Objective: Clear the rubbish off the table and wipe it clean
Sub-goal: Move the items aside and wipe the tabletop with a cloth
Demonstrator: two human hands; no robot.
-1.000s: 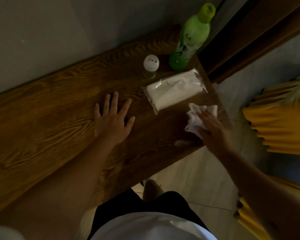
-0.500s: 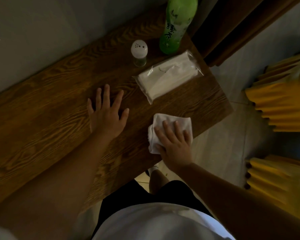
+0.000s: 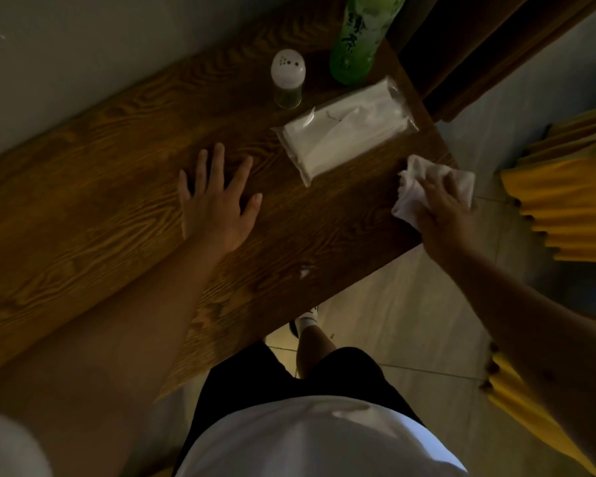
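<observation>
While the wiping step appears under way, the wooden table (image 3: 83, 215) sets the scene: a long plank top against a grey wall, its right-hand end toward a tiled floor. Left hand (image 3: 217, 204) lies flat on the bare wood, fingers spread wide and holding nothing — judged a brace to steady the body during the reach. Right hand (image 3: 441, 211) presses down on a crumpled white cloth (image 3: 410, 194) at the table's far right corner, fingers laid over it rather than closed tight; the flat press suits wiping. Beyond it lies a clear-wrapped tissue pack (image 3: 344, 132), with a green bottle (image 3: 355, 46) and a white-capped shaker (image 3: 287, 80) upright behind, near the wall — probably grouped there to free the surface. One small white scrap (image 3: 305, 270) sits near the front edge, not yet cleared.
</observation>
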